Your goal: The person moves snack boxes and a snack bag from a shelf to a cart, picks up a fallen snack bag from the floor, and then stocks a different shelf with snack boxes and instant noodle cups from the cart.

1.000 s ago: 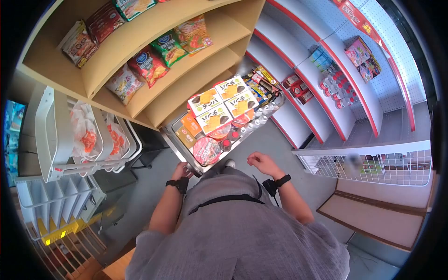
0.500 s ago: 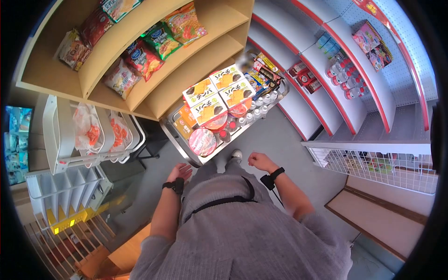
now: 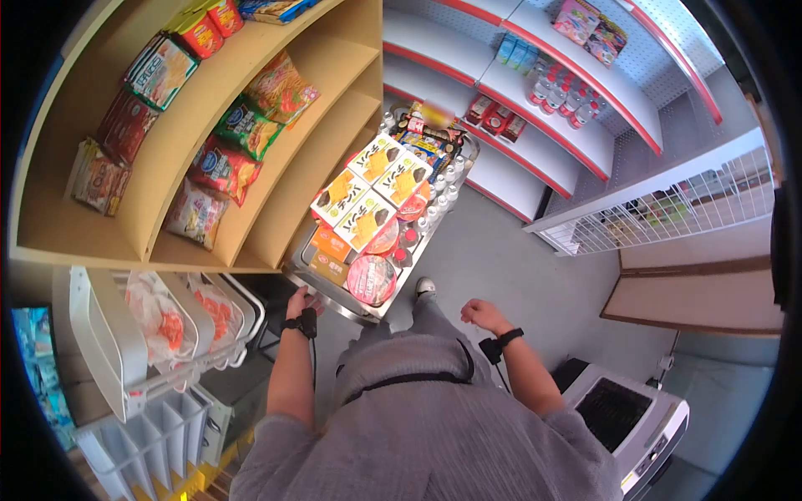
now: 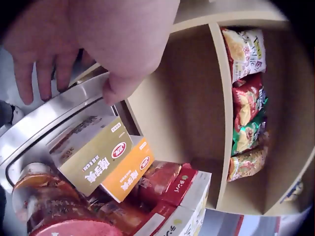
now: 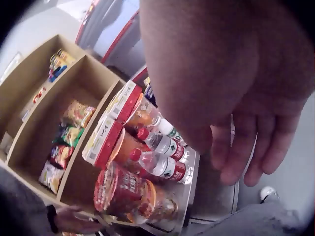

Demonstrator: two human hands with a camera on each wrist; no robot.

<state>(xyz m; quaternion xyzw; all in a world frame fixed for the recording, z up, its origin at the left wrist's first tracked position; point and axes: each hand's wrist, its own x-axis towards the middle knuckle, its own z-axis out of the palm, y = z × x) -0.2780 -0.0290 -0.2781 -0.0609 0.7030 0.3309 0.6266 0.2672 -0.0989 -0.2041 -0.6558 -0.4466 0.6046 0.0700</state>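
A metal cart (image 3: 336,307) stands in front of me, loaded with goods. On it lie white boxes with yellow cracker pictures (image 3: 368,224), an orange box (image 3: 331,243), red-lidded noodle bowls (image 3: 372,280) and small bottles (image 3: 422,225). My left hand (image 3: 302,304) is at the cart's near left corner. In the left wrist view its thumb touches the metal rim (image 4: 59,109), while the fingers (image 4: 43,81) extend straight down outside it. My right hand (image 3: 484,316) hangs free beside the cart with relaxed fingers (image 5: 250,147), holding nothing.
Wooden shelves (image 3: 338,108) with snack bags (image 3: 221,171) rise along the cart's left. Ahead are white shelves with red edges (image 3: 535,159), bearing bottles (image 3: 568,98). Left stands a white rack with plastic bags (image 3: 154,321). A grey-white machine (image 3: 635,417) is at the right rear.
My left hand was off the cart half a second ago and now touches its rim again. My view has turned right, bringing the grey-white machine into sight. The right hand still hangs free.
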